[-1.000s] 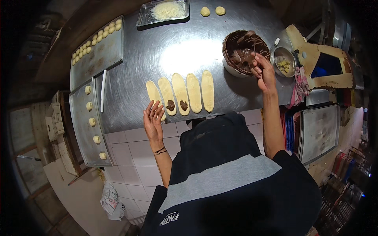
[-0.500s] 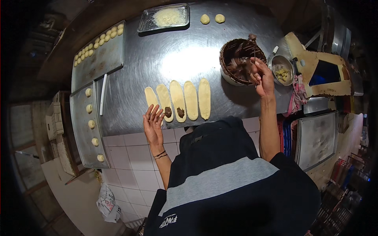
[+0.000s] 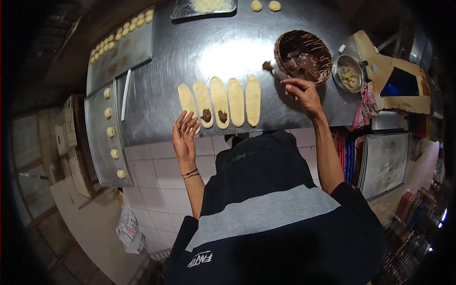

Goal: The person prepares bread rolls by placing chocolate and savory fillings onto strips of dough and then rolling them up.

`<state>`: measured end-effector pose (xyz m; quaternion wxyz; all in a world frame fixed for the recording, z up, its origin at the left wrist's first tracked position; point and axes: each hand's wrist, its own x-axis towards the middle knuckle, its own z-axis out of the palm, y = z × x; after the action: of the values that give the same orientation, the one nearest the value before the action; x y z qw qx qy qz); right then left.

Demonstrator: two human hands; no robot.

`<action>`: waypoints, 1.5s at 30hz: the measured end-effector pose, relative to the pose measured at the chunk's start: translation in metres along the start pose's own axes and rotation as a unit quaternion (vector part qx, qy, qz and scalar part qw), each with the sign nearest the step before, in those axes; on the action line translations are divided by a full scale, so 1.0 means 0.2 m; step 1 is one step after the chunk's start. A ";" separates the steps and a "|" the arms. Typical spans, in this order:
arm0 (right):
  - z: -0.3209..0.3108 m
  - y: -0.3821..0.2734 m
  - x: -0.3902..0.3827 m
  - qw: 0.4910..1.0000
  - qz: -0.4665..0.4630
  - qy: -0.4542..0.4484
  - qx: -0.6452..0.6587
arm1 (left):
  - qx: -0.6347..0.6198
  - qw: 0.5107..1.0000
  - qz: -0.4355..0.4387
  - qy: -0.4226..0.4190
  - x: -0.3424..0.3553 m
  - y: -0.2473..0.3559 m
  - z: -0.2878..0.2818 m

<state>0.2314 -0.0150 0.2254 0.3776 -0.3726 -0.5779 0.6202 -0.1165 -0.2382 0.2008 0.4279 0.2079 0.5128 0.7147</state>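
Observation:
Five oval strips of dough (image 3: pixel 252 99) lie side by side on the steel table (image 3: pixel 161 104); two carry a chocolate dollop (image 3: pixel 206 115) near their lower ends. My left hand (image 3: pixel 185 135) is open, fingers apart, at the lower end of the leftmost strip. My right hand (image 3: pixel 301 97) grips a thin spreader, its blade loaded with brown paste (image 3: pixel 269 66) just left of the paste bucket (image 3: pixel 299 57), above the right-hand strips.
Trays of dough balls (image 3: pixel 128 40) and rolls (image 3: pixel 107 142) line the left, beside a white rod (image 3: pixel 125 95). A shredded-topping tray (image 3: pixel 204 6) and two dough balls (image 3: pixel 274 5) sit behind. A metal bowl (image 3: pixel 350 81) and pink cloth (image 3: pixel 365 107) are at right; stacked trays (image 3: pixel 384 164) below.
My right hand has moved leftward out from over the bucket, bringing the loaded spreader to its left side. My left hand stays beside the leftmost strip.

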 end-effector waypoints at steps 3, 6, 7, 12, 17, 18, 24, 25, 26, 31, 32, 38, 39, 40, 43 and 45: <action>0.03 0.13 -0.02 0.993 0.062 -0.063 -0.078 | 0.000 1.000 0.003 0.013 -0.06 0.00 -0.02; 0.04 0.32 0.04 0.980 0.060 -0.128 -0.139 | 0.016 0.999 0.004 0.034 -0.09 0.02 -0.03; 0.04 0.38 0.06 0.970 0.068 -0.161 -0.170 | 0.016 0.999 0.001 0.035 -0.11 0.02 -0.04; 0.15 0.40 0.09 0.912 0.064 -0.256 -0.313 | 0.010 0.998 -0.008 0.058 -0.17 0.01 -0.10; 0.18 0.47 0.18 0.848 0.006 -0.254 -0.465 | 0.011 0.998 -0.014 0.058 -0.19 -0.01 -0.04; 0.18 0.45 0.19 0.843 0.016 -0.255 -0.474 | 0.014 0.998 -0.012 0.061 -0.20 -0.01 -0.03; 0.17 0.48 0.21 0.817 -0.071 -0.241 -0.519 | 0.005 0.997 -0.010 0.077 -0.22 -0.05 0.04; 0.18 0.48 0.20 0.815 -0.071 -0.247 -0.520 | 0.007 0.997 -0.012 0.076 -0.23 -0.05 0.04; 0.19 0.49 0.20 0.816 -0.068 -0.245 -0.519 | 0.004 0.997 -0.015 0.074 -0.23 -0.06 0.05; 0.26 0.47 0.16 0.814 -0.116 -0.229 -0.521 | 0.002 0.997 -0.029 0.066 -0.22 -0.05 0.06; 0.28 0.47 0.16 0.808 -0.091 -0.235 -0.533 | 0.002 0.998 -0.028 0.062 -0.20 -0.04 0.06; 0.42 0.55 0.19 0.779 -0.334 -0.073 -0.525 | 0.017 0.999 -0.035 0.024 -0.10 0.03 0.11; 0.44 0.57 0.20 0.752 -0.340 -0.030 -0.564 | 0.019 0.999 -0.035 0.020 -0.10 0.05 0.12; 0.46 0.48 0.19 0.757 -0.282 0.009 -0.590 | 0.023 0.999 -0.037 0.021 -0.10 0.06 0.12; 0.46 0.10 0.12 0.863 -0.174 0.121 -0.459 | 0.035 0.999 -0.023 0.016 -0.10 0.09 0.11; 0.42 -0.10 0.06 0.913 -0.140 0.134 -0.358 | 0.025 0.999 -0.036 0.010 -0.07 0.08 0.09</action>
<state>0.1516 -0.0398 0.2490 0.3756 -0.4779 -0.7515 0.2565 -0.1014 -0.2416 0.2237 0.4427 0.1930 0.5416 0.6880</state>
